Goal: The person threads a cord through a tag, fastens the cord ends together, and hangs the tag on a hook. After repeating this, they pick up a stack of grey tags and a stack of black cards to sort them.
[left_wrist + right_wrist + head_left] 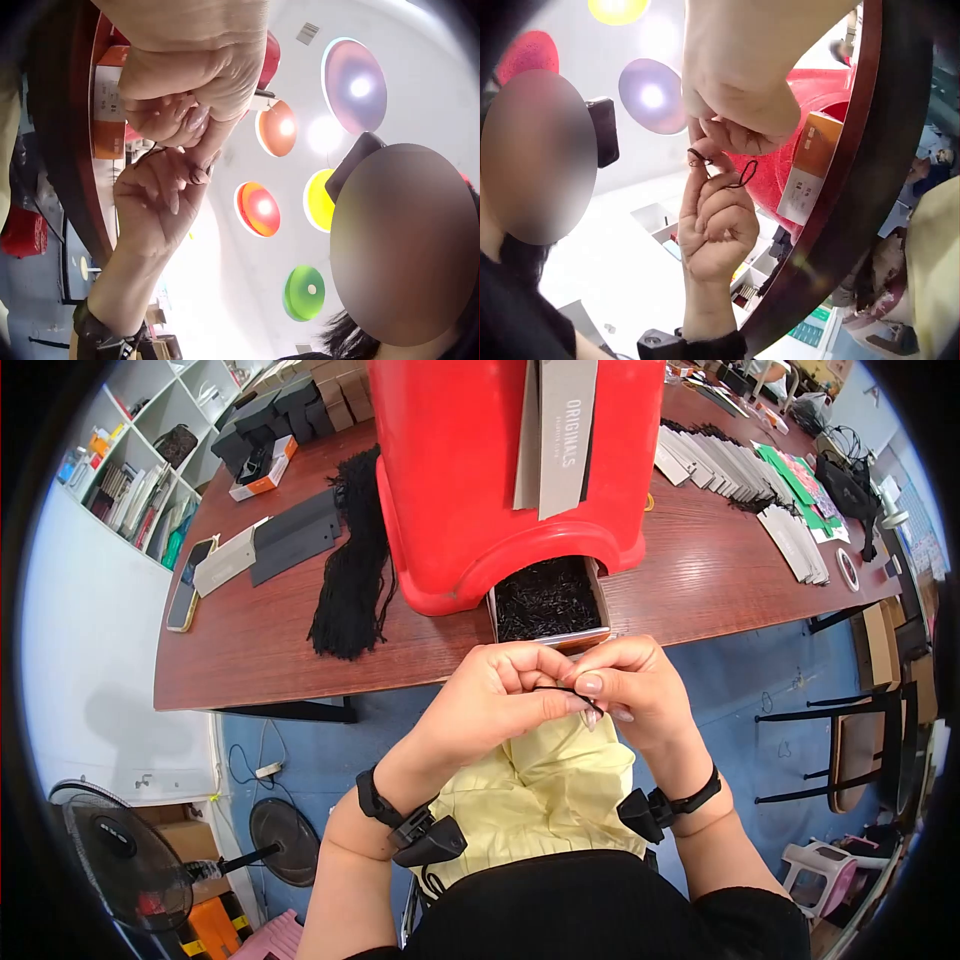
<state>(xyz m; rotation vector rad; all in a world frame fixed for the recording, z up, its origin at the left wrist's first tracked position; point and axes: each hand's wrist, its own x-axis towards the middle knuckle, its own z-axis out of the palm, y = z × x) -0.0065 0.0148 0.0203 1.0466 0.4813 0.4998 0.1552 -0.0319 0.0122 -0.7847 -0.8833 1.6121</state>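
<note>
Closest in, a yellow cloth (540, 790) lies over the person's lap. Just above it the two hands meet, fingertips touching, in front of the bench (700, 570) edge. The left hand (490, 695) has its fingers curled, and its grip pinches a thin black cord (560, 688) between thumb and forefinger. The right wrist view shows the cord standing up out of that pinch as a small loop. The right hand (640, 690) is curled too, its grip closed on the other end of the cord, so the cord spans the short gap between the two pinches, held in the air and clear of the bench.

Just beyond the hands, an open box (545, 600) of black cords sits at the bench edge, tucked under the arch of a red plastic stool (470, 480). Grey paper tags (565, 430) hang down the stool's front. To its left lies a bundle of black strings (350, 580), and farther left a phone (188, 585). Rows of grey tags (720, 460) lie across the far right of the bench.
</note>
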